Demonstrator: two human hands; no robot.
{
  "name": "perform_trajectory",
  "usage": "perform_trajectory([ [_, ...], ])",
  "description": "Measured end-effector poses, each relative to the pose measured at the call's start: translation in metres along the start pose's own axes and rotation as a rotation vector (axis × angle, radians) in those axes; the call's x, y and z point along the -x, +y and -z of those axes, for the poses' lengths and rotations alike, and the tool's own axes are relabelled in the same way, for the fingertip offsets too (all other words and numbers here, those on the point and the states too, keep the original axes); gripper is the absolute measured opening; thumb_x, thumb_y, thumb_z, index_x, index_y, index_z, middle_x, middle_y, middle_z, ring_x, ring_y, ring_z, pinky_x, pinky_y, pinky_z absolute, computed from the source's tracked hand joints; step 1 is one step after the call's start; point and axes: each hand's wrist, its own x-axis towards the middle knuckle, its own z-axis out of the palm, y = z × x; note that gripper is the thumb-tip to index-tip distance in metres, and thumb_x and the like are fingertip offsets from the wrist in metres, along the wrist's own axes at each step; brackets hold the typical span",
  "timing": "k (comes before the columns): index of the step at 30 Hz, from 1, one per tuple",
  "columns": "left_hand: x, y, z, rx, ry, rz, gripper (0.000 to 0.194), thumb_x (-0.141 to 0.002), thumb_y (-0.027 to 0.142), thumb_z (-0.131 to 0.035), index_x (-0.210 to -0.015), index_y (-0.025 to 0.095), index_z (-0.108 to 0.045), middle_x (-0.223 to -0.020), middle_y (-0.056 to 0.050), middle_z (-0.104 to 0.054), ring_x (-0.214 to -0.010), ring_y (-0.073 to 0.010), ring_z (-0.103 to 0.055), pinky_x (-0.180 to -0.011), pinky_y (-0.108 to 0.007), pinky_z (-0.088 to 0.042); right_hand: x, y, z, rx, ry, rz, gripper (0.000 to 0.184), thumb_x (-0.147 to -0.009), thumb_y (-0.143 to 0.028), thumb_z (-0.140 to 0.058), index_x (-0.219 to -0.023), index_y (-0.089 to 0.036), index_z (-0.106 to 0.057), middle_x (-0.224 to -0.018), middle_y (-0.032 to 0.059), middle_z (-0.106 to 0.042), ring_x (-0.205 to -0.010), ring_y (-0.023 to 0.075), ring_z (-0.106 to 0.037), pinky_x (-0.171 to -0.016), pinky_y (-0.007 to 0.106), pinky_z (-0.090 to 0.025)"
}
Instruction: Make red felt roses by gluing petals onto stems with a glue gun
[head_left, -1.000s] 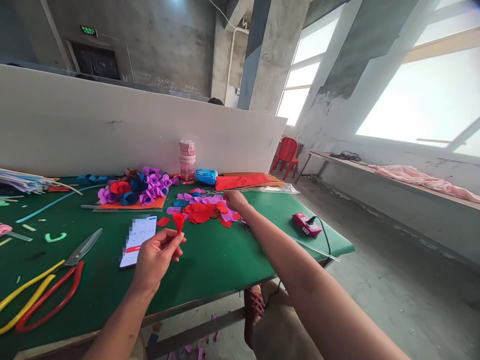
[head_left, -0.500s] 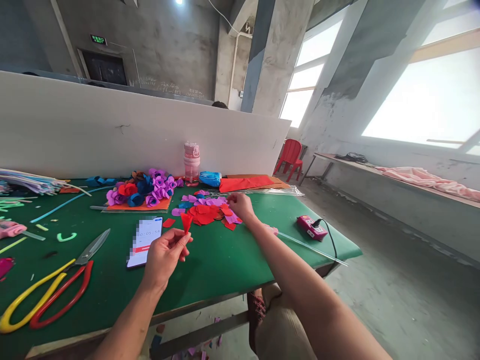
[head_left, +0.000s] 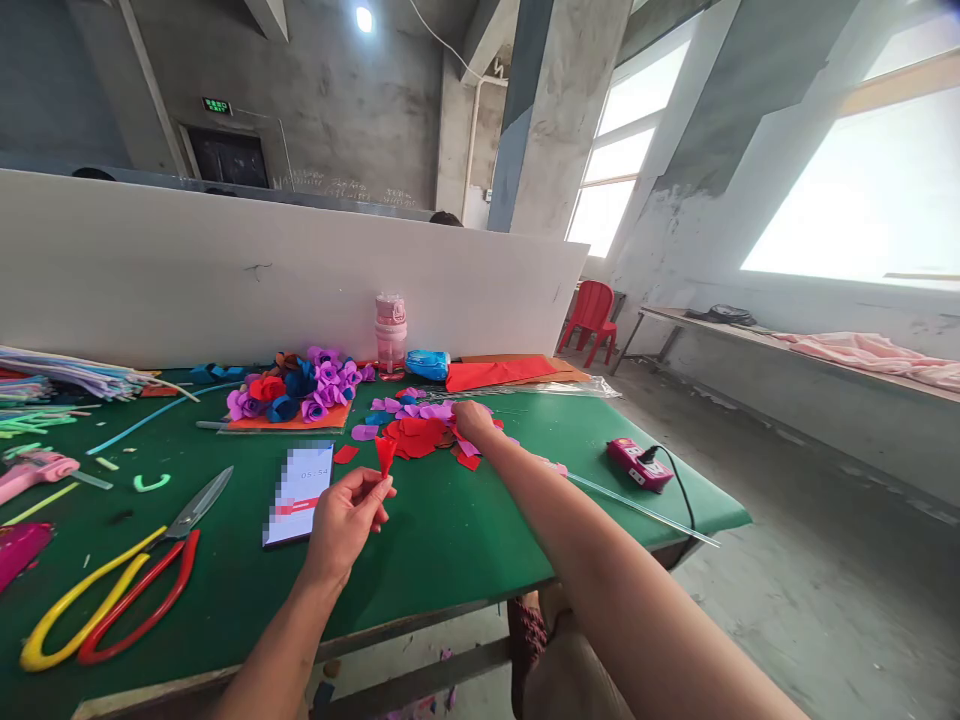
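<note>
My left hand (head_left: 351,520) pinches a small red paper petal (head_left: 385,453), rolled into a cone, upright between thumb and fingers above the green table. Farther off, my right hand (head_left: 475,424) is at the right side of the pile of loose petals, its fingers curled down and mostly hidden; what they hold cannot be made out. Red petals (head_left: 415,438) lie in the middle of that pile, with purple petals (head_left: 427,411) behind them. Partly behind my right forearm is a pink tool (head_left: 556,467) with a clear stick (head_left: 637,502) reaching out to the right.
Scissors (head_left: 196,508) and a phone (head_left: 301,492) lie on the left. Finished paper flowers (head_left: 300,385) sit behind the phone. A pink bottle (head_left: 391,337) stands before the white partition (head_left: 300,270). A power socket (head_left: 639,464) with a cable lies near the table's right edge.
The view has shifted slightly, so everything sits a little farther right and lower. My right hand still reaches over the petals, its fingers now less visible. My left hand keeps the red petal.
</note>
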Motion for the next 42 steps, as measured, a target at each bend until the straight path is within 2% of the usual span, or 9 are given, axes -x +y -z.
perform_trajectory([
  [5, -0.003, 0.001, 0.001, 0.022, 0.003, -0.002, 0.027, -0.067, 0.044, -0.065, -0.071, 0.017, -0.061, -0.063, -0.001, -0.064, -0.045, -0.0099, -0.051, -0.041, -0.022, -0.041, 0.004, -0.001, 0.020, -0.343, 0.174, -0.061, 0.020, -0.085, -0.015, -0.049, -0.102, -0.015, -0.061, -0.110, 0.0110, -0.061, -0.107, 0.0233, -0.055, -0.089, 0.036, -0.044],
  [9, 0.001, 0.004, 0.002, 0.027, 0.005, -0.022, 0.022, -0.065, 0.038, -0.068, -0.070, 0.017, -0.062, -0.048, 0.004, -0.052, -0.043, -0.0094, -0.046, -0.040, -0.020, -0.037, 0.050, -0.011, 0.025, -0.702, 0.227, -0.044, 0.025, -0.085, -0.018, -0.046, -0.107, -0.014, -0.057, -0.101, 0.0093, -0.066, -0.090, 0.0182, -0.064, -0.077, 0.030, -0.051],
  [12, 0.006, 0.010, 0.001, 0.119, -0.036, -0.013, 0.019, -0.065, 0.034, -0.069, -0.070, 0.017, -0.062, -0.051, 0.004, -0.053, -0.044, -0.0081, -0.044, -0.041, -0.020, -0.034, 0.105, -0.021, 0.011, -0.964, 0.172, -0.004, 0.020, -0.080, -0.025, -0.055, -0.097, -0.015, -0.059, -0.089, 0.0054, -0.069, -0.076, 0.0150, -0.067, -0.070, 0.028, -0.054],
  [14, 0.011, 0.014, 0.000, 0.200, -0.075, 0.029, 0.019, -0.064, 0.034, -0.069, -0.069, 0.016, -0.062, -0.055, 0.002, -0.055, -0.045, -0.0074, -0.043, -0.041, -0.020, -0.032, 0.139, -0.029, -0.002, -1.518, 0.028, 0.001, 0.026, -0.066, -0.027, -0.070, -0.087, -0.016, -0.060, -0.082, 0.0036, -0.068, -0.073, 0.0156, -0.067, -0.073, 0.031, -0.054],
  [17, 0.015, 0.016, -0.002, 0.300, -0.120, 0.123, 0.021, -0.062, 0.032, -0.072, -0.068, 0.015, -0.061, -0.061, 0.002, -0.057, -0.045, -0.0052, -0.041, -0.040, -0.019, -0.028, 0.169, -0.039, -0.018, -1.841, -0.098, -0.025, 0.034, -0.053, -0.023, -0.079, -0.081, -0.016, -0.062, -0.076, 0.0020, -0.068, -0.069, 0.0129, -0.065, -0.073, 0.028, -0.053],
  [27, 0.016, 0.013, -0.008, 0.175, -0.169, 0.180, 0.024, -0.064, 0.034, -0.072, -0.073, 0.014, -0.061, -0.063, 0.001, -0.058, -0.046, -0.0047, -0.038, -0.041, -0.019, -0.025, 0.184, -0.043, -0.042, -1.814, -0.034, -0.021, 0.025, -0.061, -0.030, -0.075, -0.075, -0.014, -0.061, -0.065, -0.0004, -0.064, -0.054, 0.0080, -0.054, -0.058, 0.022, -0.043],
  [33, 0.015, 0.015, -0.016, 0.164, -0.208, 0.059, 0.019, -0.076, 0.036, -0.062, -0.077, 0.017, -0.057, -0.057, 0.004, -0.053, -0.057, -0.0087, -0.049, -0.056, -0.020, -0.039, 0.189, -0.041, -0.044, -1.724, -0.029, 0.002, 0.028, -0.061, -0.030, -0.073, -0.080, -0.017, -0.057, -0.065, -0.0018, -0.063, -0.055, 0.0093, -0.054, -0.055, 0.021, -0.040],
  [38, 0.018, 0.016, -0.024, 0.243, -0.276, 0.157, 0.021, -0.076, 0.037, -0.062, -0.080, 0.019, -0.052, -0.057, 0.008, -0.044, -0.041, -0.0025, -0.028, -0.039, -0.017, -0.021, 0.190, -0.037, -0.053, -1.587, 0.021, 0.045, 0.024, -0.063, -0.026, -0.070, -0.079, -0.019, -0.053, -0.062, -0.0043, -0.059, -0.055, 0.0095, -0.053, -0.055, 0.021, -0.041],
  [42, 0.019, 0.015, -0.027, 0.175, -0.296, 0.161, 0.024, -0.070, 0.035, -0.068, -0.077, 0.016, -0.054, -0.060, 0.007, -0.044, -0.044, -0.0020, -0.027, -0.040, -0.017, -0.019, 0.190, -0.035, -0.055, -1.424, 0.084, 0.081, 0.020, -0.065, -0.026, -0.066, -0.079, -0.020, -0.054, -0.063, -0.0034, -0.061, -0.057, 0.0117, -0.055, -0.055, 0.023, -0.043],
])
